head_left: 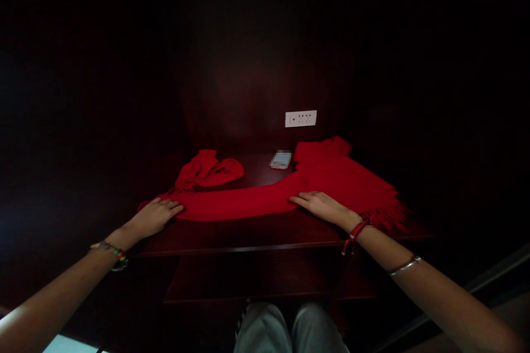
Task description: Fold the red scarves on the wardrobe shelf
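A long red scarf with fringed ends lies across a dark wooden shelf, its middle forming a narrow folded strip along the front. My left hand is at the strip's left end, fingers bent over the cloth. My right hand grips the strip's front edge, thumb hidden from view. To the right the cloth spreads wide, with fringe hanging toward the shelf's front edge. Behind my left hand, a loose bunch of red cloth lies crumpled; whether it is part of the same scarf I cannot tell.
Behind the strip lies a small pale rectangular object, blurred out. A white socket panel is set in the dark back wall. Below is a lower shelf, with my knees in front. Dark panels flank both sides.
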`<action>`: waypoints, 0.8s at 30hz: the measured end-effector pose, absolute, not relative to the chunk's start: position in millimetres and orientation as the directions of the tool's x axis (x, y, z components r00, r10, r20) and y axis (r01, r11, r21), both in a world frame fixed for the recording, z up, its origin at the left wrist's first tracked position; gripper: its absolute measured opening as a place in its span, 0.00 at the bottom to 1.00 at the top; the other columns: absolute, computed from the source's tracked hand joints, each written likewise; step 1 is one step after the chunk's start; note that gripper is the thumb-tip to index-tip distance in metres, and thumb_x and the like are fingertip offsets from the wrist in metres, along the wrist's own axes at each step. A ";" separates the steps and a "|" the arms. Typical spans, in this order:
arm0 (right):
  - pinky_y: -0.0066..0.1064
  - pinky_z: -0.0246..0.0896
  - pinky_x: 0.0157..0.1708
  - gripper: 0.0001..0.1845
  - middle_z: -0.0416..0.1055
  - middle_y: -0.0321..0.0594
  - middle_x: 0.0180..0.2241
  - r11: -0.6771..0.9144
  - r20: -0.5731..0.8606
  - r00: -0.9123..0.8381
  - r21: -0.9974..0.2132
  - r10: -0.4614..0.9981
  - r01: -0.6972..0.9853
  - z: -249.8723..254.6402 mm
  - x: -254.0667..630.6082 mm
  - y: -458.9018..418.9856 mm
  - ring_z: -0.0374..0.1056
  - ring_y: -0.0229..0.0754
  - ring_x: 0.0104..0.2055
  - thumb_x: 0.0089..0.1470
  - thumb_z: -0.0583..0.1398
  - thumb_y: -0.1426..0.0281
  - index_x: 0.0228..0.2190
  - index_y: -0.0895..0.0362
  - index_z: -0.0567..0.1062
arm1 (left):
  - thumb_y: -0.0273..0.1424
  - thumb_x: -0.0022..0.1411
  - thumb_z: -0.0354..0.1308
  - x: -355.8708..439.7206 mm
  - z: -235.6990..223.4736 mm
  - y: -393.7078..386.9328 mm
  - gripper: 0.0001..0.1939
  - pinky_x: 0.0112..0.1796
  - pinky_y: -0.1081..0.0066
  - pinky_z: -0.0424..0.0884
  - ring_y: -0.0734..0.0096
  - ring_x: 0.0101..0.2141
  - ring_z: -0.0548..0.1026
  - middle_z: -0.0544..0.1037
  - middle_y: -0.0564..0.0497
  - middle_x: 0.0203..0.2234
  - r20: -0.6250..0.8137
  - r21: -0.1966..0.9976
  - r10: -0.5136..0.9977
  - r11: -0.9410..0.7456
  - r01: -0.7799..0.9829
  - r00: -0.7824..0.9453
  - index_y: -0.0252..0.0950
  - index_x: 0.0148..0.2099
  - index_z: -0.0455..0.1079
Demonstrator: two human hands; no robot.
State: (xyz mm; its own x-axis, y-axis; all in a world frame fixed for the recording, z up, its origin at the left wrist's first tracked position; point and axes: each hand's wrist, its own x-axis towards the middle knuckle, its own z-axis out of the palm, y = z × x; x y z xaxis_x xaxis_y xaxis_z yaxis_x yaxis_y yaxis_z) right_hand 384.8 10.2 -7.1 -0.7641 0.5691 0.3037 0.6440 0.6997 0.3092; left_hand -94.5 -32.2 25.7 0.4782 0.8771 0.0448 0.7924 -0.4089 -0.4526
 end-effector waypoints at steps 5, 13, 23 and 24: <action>0.29 0.60 0.37 0.13 0.70 0.44 0.34 0.655 0.391 -0.683 0.226 0.617 0.721 -3.6 386.5 19.3 0.67 0.40 0.36 0.57 0.47 0.73 0.40 0.58 0.69 | 0.26 0.55 0.42 -93.6 34.5 -24.7 0.18 0.43 0.62 0.61 0.60 0.42 0.70 0.73 0.41 0.40 0.107 -0.445 0.917 -0.302 0.843 0.385 0.32 0.44 0.68; 0.28 0.60 0.34 0.12 0.71 0.43 0.32 0.675 0.571 -0.566 0.027 0.595 0.737 16.9 401.3 43.3 0.66 0.39 0.33 0.56 0.48 0.71 0.33 0.58 0.71 | 0.23 0.52 0.46 -108.6 74.1 -10.1 0.17 0.42 0.64 0.58 0.62 0.40 0.69 0.73 0.46 0.38 0.051 -0.489 0.926 -0.303 0.818 0.373 0.35 0.44 0.68; 0.31 0.60 0.35 0.11 0.72 0.43 0.32 0.614 0.699 -0.415 -0.043 0.582 0.788 52.5 420.0 53.5 0.68 0.42 0.34 0.54 0.51 0.71 0.32 0.58 0.73 | 0.28 0.56 0.48 -105.1 127.0 19.1 0.13 0.47 0.64 0.51 0.63 0.46 0.63 0.69 0.43 0.44 0.278 -0.550 0.904 -0.126 0.825 0.323 0.30 0.42 0.68; 0.31 0.60 0.36 0.11 0.73 0.43 0.32 0.608 0.708 -0.403 -0.048 0.580 0.792 52.9 421.1 53.1 0.68 0.43 0.34 0.54 0.51 0.71 0.32 0.58 0.72 | 0.30 0.57 0.48 -104.5 129.4 20.0 0.13 0.46 0.64 0.52 0.63 0.45 0.64 0.70 0.42 0.44 0.283 -0.558 0.912 -0.095 0.824 0.297 0.29 0.42 0.68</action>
State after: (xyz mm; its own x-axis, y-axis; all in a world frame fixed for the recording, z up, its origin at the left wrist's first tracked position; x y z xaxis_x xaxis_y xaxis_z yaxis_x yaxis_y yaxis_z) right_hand 421.1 53.1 52.9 -0.4028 0.5804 0.7077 0.7925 0.6080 -0.0475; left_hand -104.5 20.0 129.4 0.2969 0.9121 0.2828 0.8242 -0.0952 -0.5583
